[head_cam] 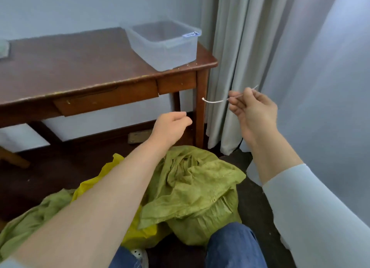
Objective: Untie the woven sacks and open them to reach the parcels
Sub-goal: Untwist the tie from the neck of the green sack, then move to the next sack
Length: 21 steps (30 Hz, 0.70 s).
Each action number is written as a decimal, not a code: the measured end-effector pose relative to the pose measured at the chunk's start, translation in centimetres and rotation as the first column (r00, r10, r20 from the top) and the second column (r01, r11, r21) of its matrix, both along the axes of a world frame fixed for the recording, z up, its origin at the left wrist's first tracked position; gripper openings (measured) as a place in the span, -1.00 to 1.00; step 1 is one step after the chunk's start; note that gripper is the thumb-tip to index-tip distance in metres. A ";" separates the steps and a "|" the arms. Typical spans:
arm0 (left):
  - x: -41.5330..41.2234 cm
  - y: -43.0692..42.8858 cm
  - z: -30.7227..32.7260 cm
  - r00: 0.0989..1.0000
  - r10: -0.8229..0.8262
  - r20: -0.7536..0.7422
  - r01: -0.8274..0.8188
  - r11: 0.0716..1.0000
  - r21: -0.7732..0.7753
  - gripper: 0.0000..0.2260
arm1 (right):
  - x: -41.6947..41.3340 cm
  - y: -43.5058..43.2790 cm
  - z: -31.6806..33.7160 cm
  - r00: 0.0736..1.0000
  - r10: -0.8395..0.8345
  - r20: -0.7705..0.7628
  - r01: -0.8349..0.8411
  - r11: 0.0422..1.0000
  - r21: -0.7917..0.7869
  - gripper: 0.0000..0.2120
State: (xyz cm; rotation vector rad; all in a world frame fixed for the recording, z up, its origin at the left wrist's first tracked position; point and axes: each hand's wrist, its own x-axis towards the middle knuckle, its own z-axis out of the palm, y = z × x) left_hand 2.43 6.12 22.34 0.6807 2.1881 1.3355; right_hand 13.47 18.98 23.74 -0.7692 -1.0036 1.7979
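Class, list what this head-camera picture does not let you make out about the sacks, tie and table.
Head view:
- Parcels: none seen; the green sack's own folds cover its mouth.
- Yellow bag: mostly behind the left forearm.
- Tie in the right hand: motion-blurred, cut or whole unclear.
- Box label: too small to read.
- Thing at the table's left end: cut by the frame edge.

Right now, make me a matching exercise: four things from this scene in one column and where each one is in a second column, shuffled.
Things:
1. white tie
2. plastic box
3. green sack
4. left hand

Places:
A. on the table
B. on the floor
C. pinched in the right hand
D. in the air, holding nothing

Pairs: 1-C, 2-A, 3-B, 4-D
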 end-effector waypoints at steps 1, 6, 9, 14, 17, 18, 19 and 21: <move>-0.1 0.3 1.4 1.000 -0.008 -0.030 0.009 1.000 0.025 -0.64 | -0.6 -0.4 1.0 0.999 0.020 -0.040 -0.021 1.000 -0.014 -0.86; -3.0 1.4 7.1 0.977 0.070 -0.201 -0.048 0.993 0.110 -0.64 | -5.1 -1.2 6.9 0.964 0.074 -0.255 -0.081 0.997 -0.018 -0.83; -5.6 2.0 9.6 0.954 0.129 -0.272 -0.093 0.986 0.140 -0.63 | -9.0 -0.8 9.9 0.950 0.040 -0.311 -0.049 0.999 -0.020 -0.84; -9.9 2.8 12.2 0.929 0.156 -0.335 -0.113 0.983 0.144 -0.61 | -16.1 0.6 12.4 0.987 -0.035 -0.155 0.027 0.998 -0.050 -0.92; -12.1 2.7 12.9 0.925 0.171 -0.338 -0.125 0.980 0.153 -0.60 | -19.4 1.1 12.8 0.983 0.110 0.146 -0.118 0.992 0.047 -0.89; -12.5 2.6 12.9 0.926 0.176 -0.335 -0.131 0.979 0.154 -0.59 | -19.9 0.9 12.7 0.964 0.136 0.230 -0.154 0.986 0.063 -0.84; -12.9 2.3 12.8 0.926 0.179 -0.333 -0.135 0.979 0.151 -0.58 | -20.2 0.7 12.6 0.945 0.135 0.299 -0.163 0.984 0.068 -0.81; -13.3 1.4 12.2 0.927 0.183 -0.327 -0.143 0.979 0.143 -0.57 | -20.2 -0.2 11.7 0.932 0.060 0.358 -0.116 0.984 0.135 -0.77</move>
